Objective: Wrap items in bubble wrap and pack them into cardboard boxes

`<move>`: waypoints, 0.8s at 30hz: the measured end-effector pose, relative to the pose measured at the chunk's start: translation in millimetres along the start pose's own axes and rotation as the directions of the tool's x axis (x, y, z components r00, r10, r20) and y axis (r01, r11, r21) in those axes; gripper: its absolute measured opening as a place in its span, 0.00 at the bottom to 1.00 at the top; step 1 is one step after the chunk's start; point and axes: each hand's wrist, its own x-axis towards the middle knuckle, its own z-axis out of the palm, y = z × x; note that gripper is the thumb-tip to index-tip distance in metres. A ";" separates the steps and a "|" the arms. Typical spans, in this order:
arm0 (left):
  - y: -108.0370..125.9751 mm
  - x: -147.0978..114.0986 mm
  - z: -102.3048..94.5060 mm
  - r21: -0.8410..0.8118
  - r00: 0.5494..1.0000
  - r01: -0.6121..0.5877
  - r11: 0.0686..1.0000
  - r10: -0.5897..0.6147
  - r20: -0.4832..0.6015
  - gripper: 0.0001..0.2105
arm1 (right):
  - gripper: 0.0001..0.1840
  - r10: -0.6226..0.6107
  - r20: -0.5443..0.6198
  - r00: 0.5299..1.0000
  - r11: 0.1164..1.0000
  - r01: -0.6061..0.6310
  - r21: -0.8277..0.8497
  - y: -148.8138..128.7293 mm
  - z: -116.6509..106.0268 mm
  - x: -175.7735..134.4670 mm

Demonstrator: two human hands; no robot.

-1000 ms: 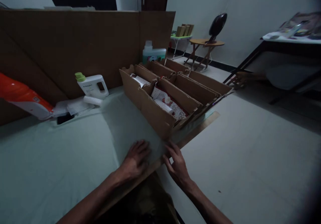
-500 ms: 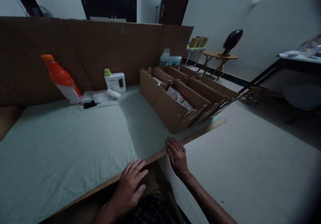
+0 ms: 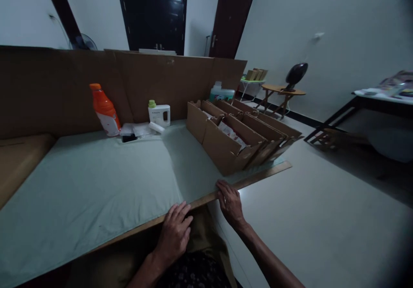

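Observation:
My left hand rests its fingertips on the front edge of the cloth-covered table, fingers stretched and nothing held. Farther right, my right hand lies over the same wooden edge with its fingers laid on top, also holding nothing. Just beyond it stand cardboard boxes in rows; a clear plastic packet shows in the nearest one. Toward the back are an orange bottle, a white jug with a green cap, clear plastic wrapping and a small black object.
A tall cardboard screen runs along the table's back. Behind the boxes is a bottle of teal liquid. At far left lies a brown cardboard piece. Beyond stand a small wooden table and a black-legged table.
The head view has tilted up and turned a little left, so the table things appear lower and farther right. Both hands stay at the table edge; the left fingers look slightly closer together.

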 end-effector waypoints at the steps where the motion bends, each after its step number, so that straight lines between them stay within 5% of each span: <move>1: 0.4 0.1 1.1 0.005 1.000 0.001 1.000 -0.001 -0.011 0.18 | 0.17 -0.010 0.022 1.000 1.000 0.009 0.014 -1.0 -2.2 3.0; 6: -1.7 0.7 5.5 0.019 0.997 -0.014 1.000 0.015 -0.072 0.19 | 0.13 -0.110 0.108 0.988 0.992 0.102 0.080 -26.2 -33.8 53.2; 10: -5.1 1.5 8.5 0.087 0.983 -0.073 0.993 0.087 -0.160 0.16 | 0.14 -0.186 0.051 0.981 0.982 0.188 -0.035 -53.7 -73.9 152.7; 13: -6.5 0.6 16.0 0.109 0.976 -0.072 0.991 0.093 -0.199 0.16 | 0.15 -0.109 0.159 0.981 0.963 0.144 -0.228 -62.0 -86.4 241.2; 19: -13.1 -7.0 47.5 0.034 0.936 -0.053 0.998 0.061 -0.347 0.14 | 0.21 0.196 0.351 0.916 0.851 0.019 -0.525 -50.9 -48.0 358.8; 24: -17.8 -11.4 50.4 0.044 0.976 -0.042 0.998 0.050 -0.212 0.10 | 0.18 0.265 0.399 0.878 0.821 0.012 -0.571 -39.8 -8.2 390.8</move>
